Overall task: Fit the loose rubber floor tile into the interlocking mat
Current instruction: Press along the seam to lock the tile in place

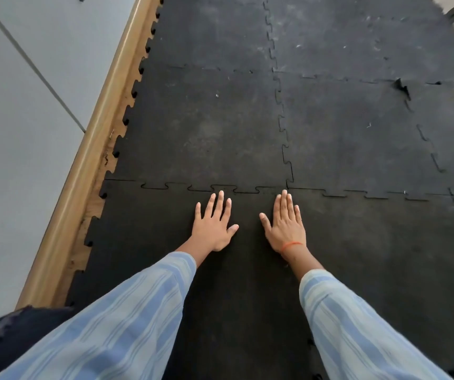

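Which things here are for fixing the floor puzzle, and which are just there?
For the job:
- near rubber tile under both palms
- left hand and right hand, pressing flat
- toothed seam at the fingertips
- joined mat beyond it

Just there:
- wooden skirting
- grey wall
- orange wrist thread
- lifted mat corner, far right

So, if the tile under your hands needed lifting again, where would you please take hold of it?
Probably the tile at its left edge, coming from the skirting board side: those teeth hang free over bare floor, while the far edge is locked into the mat.
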The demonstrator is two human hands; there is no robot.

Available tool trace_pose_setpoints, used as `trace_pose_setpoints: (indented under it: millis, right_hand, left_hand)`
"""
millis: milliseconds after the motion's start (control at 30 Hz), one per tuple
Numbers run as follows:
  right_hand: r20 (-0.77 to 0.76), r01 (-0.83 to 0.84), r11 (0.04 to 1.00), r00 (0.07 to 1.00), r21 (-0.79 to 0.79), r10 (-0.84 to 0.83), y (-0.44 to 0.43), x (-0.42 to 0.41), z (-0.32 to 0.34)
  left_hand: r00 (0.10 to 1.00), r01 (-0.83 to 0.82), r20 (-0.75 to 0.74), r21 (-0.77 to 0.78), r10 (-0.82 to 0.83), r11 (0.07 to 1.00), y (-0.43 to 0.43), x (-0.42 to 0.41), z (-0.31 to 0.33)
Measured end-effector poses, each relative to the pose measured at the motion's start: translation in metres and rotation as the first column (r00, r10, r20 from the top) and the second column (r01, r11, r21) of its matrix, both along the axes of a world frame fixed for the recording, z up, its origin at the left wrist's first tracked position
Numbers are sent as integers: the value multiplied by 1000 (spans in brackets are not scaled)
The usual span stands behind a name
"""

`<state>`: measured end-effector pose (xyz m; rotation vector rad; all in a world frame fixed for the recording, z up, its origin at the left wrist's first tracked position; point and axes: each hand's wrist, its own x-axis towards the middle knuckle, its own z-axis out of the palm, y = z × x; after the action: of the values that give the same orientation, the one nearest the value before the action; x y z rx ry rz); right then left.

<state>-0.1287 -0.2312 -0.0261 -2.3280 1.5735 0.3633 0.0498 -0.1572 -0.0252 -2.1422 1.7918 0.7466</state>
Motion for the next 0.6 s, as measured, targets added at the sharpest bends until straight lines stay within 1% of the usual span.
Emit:
trace_pose_setpoints:
  millis: [33,100,167,300,467,600]
  right_hand:
    - [35,36,999,999,-24,-35,12,-7,-2]
    - [91,103,995,990,0,-103,22,-14,-4]
    - [102,132,991,986,32,-134,20,-14,-5]
    - [88,90,995,992,40,-94,15,-13,-9]
    - [79,87,995,993,45,-91,10,-14,-12]
    - [53,102,990,993,96,-107,-3,-12,-6]
  left_hand:
    - [1000,7,8,-30,-7,1000,7,-5,-3]
    - [1000,13,17,-90,-12,996,16,-10,-11]
    - [1000,13,14,-118,-11,993,20,-11,-15]
    - [1000,11,10,-120,-10,993,19,-11,-16]
    - [1000,7,4,-88,-7,996,16,-11,-14]
    - [1000,14,14,-111,-13,994,17,-10,-14]
